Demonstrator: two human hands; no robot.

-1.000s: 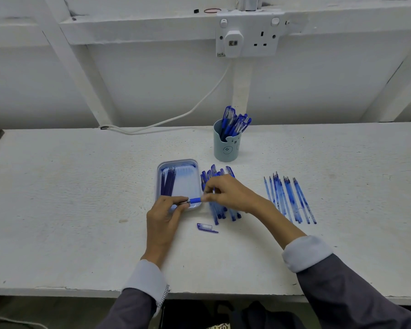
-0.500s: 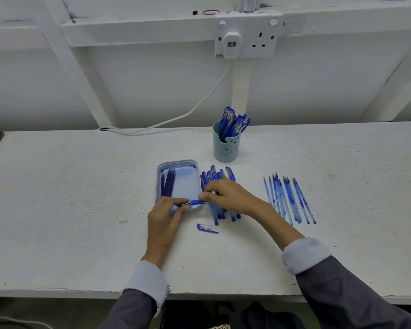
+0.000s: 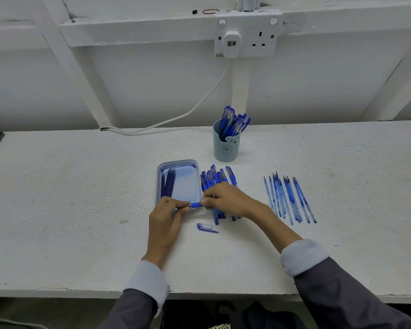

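Note:
Both my hands hold one blue pen (image 3: 196, 205) level above the table. My left hand (image 3: 167, 217) pinches its metal tip end, and my right hand (image 3: 226, 200) grips the blue barrel, whose rear part is hidden under the fingers. A loose pen cap (image 3: 207, 227) lies on the table just below the pen. Behind my right hand lies a row of several capped blue pens (image 3: 216, 179). A pale blue tray (image 3: 195, 186) with several dark refills (image 3: 167, 181) sits above my left hand.
Several empty clear-blue pen tubes (image 3: 288, 199) lie in a row to the right. A blue-grey cup (image 3: 226, 146) full of pens stands behind. A white cable (image 3: 166, 122) runs along the table's back edge to a wall socket (image 3: 246, 35).
Both hands stay almost in place on the pen. The gap of blue barrel showing between them has shrunk slightly.

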